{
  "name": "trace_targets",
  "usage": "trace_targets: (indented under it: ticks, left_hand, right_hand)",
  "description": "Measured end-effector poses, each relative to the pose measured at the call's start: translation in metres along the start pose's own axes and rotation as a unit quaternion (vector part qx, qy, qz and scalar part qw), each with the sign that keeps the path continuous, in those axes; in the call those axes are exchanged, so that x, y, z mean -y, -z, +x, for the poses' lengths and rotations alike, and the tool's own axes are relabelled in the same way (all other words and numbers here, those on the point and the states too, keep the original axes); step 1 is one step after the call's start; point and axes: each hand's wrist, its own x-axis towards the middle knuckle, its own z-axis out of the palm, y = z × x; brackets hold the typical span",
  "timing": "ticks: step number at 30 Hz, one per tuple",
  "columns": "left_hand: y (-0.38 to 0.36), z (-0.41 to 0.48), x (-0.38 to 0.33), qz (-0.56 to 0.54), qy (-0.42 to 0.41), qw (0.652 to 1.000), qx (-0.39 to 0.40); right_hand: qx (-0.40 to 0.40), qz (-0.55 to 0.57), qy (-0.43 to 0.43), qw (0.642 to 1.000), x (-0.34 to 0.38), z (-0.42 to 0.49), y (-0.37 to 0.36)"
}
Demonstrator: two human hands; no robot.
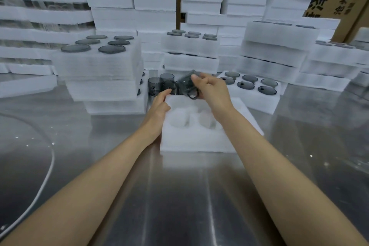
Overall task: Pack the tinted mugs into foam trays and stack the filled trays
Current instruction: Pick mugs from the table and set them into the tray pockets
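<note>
Loading empty tray (191,142): right hand (211,90) fingers (197,84) grip tilted mug (186,82); left hand (159,106) lies flat, steadying; next, seat mug in pocket (179,120).

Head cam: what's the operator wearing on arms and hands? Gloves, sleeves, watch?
Nothing worn that shows. The left hand and right hand are ungloved. The left forearm and right forearm are bare down to the frame's bottom edge, with no sleeve in view. No watch, wristband, ring or marking is visible.
</note>
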Motion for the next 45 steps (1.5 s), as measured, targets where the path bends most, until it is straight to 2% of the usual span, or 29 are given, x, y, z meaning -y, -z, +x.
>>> trace_targets:
  ticks: [2,6,10,13,17,24,27,31,35,40,42,45]
  left_hand:
    - [0.000,-0.001,-0.001,0.000,-0.004,1.000,-0.004]
    - [-0.003,-0.008,-0.010,-0.006,-0.022,1.000,0.004]
    - [-0.003,-0.010,-0.013,-0.017,-0.019,1.000,-0.011]
    - [-0.002,-0.007,-0.010,-0.024,-0.031,0.999,-0.019]
    - [-0.002,-0.005,-0.009,-0.014,-0.032,0.999,-0.030]
    - [-0.001,-0.005,-0.008,-0.017,-0.026,0.999,-0.041]
    - [-0.002,-0.005,-0.009,-0.020,-0.017,0.999,-0.039]
    - [-0.001,-0.003,-0.008,-0.049,-0.013,0.998,-0.039]
    - [0.000,-0.004,-0.008,-0.017,-0.057,0.998,-0.017]
    - [-0.002,-0.005,-0.007,0.020,-0.039,0.999,0.004]
    - [-0.004,-0.004,-0.007,0.003,-0.030,1.000,-0.004]
    - [-0.004,-0.003,-0.009,-0.007,-0.017,1.000,-0.022]
  right_hand:
    - [-0.004,-0.104,0.038,0.994,0.000,-0.003,-0.005]
    - [0.033,-0.212,0.132,0.968,0.002,-0.012,-0.018]
    - [0.073,-0.164,0.135,0.974,0.004,-0.013,-0.014]
    - [0.057,-0.149,0.161,0.974,0.003,-0.012,-0.011]
    - [0.067,-0.211,0.244,0.944,0.000,-0.012,-0.012]
    - [0.103,-0.323,0.301,0.891,-0.001,-0.009,-0.014]
    - [0.136,-0.334,0.282,0.889,0.000,-0.010,-0.015]
    - [0.165,-0.317,0.196,0.913,-0.001,-0.010,-0.008]
    - [0.181,-0.380,0.144,0.895,0.000,-0.010,-0.008]
    - [0.199,-0.320,0.052,0.925,0.004,-0.007,-0.009]
    - [0.188,-0.320,0.051,0.927,0.002,-0.008,-0.011]
    - [0.164,-0.310,0.104,0.931,-0.002,-0.012,-0.012]
